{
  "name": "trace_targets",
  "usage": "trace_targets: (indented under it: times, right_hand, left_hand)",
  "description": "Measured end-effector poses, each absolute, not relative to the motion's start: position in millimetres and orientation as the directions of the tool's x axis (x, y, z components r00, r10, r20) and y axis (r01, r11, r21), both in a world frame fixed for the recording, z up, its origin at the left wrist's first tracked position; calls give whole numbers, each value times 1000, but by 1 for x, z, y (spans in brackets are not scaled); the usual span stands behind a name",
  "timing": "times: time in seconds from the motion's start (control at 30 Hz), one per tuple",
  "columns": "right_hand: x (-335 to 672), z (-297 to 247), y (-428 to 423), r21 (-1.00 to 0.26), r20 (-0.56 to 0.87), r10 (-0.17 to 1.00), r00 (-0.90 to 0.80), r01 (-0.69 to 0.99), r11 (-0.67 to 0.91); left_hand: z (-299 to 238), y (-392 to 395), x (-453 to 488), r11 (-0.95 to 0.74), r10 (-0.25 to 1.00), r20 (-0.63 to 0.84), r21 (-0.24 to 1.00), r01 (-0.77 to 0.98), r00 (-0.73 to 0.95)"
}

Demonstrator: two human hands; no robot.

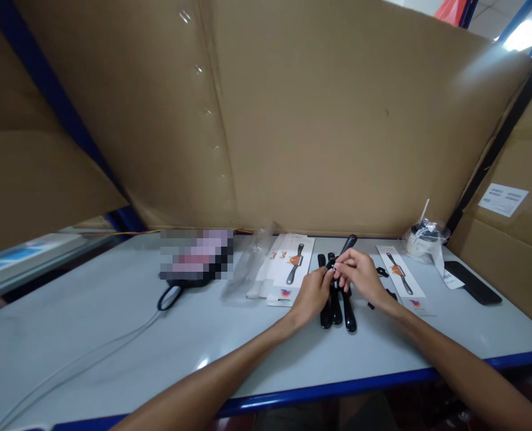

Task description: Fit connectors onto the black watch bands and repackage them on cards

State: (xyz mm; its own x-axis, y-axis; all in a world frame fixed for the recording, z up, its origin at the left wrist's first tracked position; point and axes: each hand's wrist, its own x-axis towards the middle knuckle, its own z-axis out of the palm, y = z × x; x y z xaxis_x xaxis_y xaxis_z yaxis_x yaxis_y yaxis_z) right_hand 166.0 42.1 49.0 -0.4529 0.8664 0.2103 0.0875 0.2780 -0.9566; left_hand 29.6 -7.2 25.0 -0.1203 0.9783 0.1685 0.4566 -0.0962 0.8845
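Left hand (313, 294) and right hand (360, 272) pinch one black strap (347, 244), probably steadying it, spare straps (349, 314) lined up right underneath.

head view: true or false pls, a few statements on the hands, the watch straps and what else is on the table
1. The left hand and right hand meet at the black watch straps, fingers closed on one. True.
2. The black phone lies left of the hands. False: it lies at the table's far right.
3. A left packaging card and a right packaging card, each picturing a strap, flank the hands. True.
4. The table edge is red. False: it is blue.
5. Cardboard stands behind the table. True.
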Motion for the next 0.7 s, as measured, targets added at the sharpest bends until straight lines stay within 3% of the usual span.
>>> trace_targets:
  times: [0.07, 0.17, 0.37, 0.53, 0.7]
  right_hand:
    - [166, 47, 41, -823, 382, 809, -446, 234, 518]
    - [169, 45, 40, -511, 578, 628, -522, 369, 776]
    - [179, 45, 46, -188, 625, 403, -668, 372, 909]
    - [183, 48, 50, -40, 581, 343, -738, 395, 918]
    - [184, 53, 46, -91, 554, 350, -755, 362, 928]
  left_hand:
    - [26, -9, 30, 21, 997, 4, 954, 298, -83]
    - [33, -15, 28, 210, 977, -212, 973, 93, 18]
    - [51, -21, 25, 341, 936, -343, 939, 35, 78]
    - [53, -21, 25, 383, 916, -389, 920, 80, 92]
    - [49, -21, 24, 370, 918, -380, 924, 98, 113]
